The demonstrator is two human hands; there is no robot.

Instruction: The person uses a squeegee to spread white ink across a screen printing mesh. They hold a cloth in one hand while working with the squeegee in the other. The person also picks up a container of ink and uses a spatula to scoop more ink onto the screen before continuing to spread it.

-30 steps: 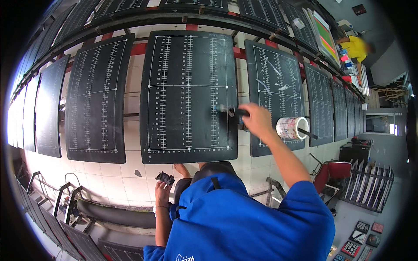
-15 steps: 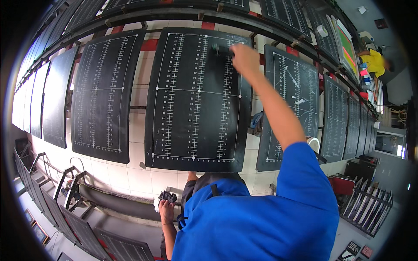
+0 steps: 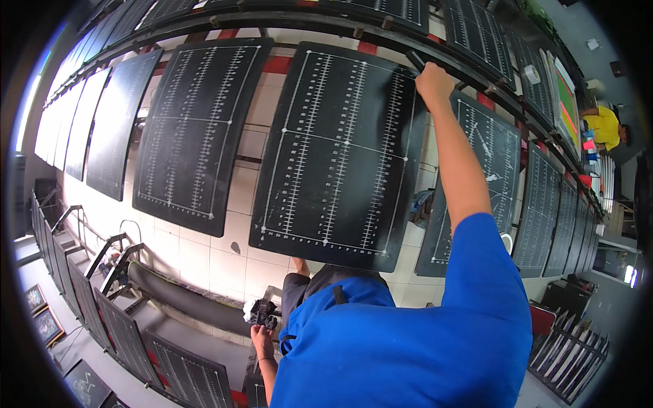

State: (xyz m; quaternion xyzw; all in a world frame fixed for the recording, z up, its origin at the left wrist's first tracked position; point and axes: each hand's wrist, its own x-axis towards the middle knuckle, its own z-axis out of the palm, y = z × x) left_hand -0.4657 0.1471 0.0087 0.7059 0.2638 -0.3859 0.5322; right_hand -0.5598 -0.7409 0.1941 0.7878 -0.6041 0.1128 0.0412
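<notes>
board, black, large, flat, corners rounded, marked with white lines and ruled scales. location: directly before the person, above a pale tiled floor, tilted in view. likely handling: stiff, fairly heavy for its breadth, not easily broken; face probably smooth, maybe slippery if wet. best hold: both long edges, fingers beneath, palms off the markings.

tool, one, dark, stick-like. location: jutting from the fist at the far right corner of the board. working end cannot be made out; contact with the board cannot be told. likely handling: light, rigid, easily managed single-handed. best hold: around the handle.

right hand: arm at full reach, fingers curled round the tool.

cloth, one, dark, crumpled, a white patch beside it whose nature is unclear. location: low on the left, beside the person's body, clear of the board. likely handling: soft, limp, very light, hard to damage. best hold: bunched, or pinched by a fold.

left hand: fingers gripping the cloth from below.

adjoining items: similar black board to the left; another to the right, scuffed with white streaks, partly covered by the right arm.
</notes>
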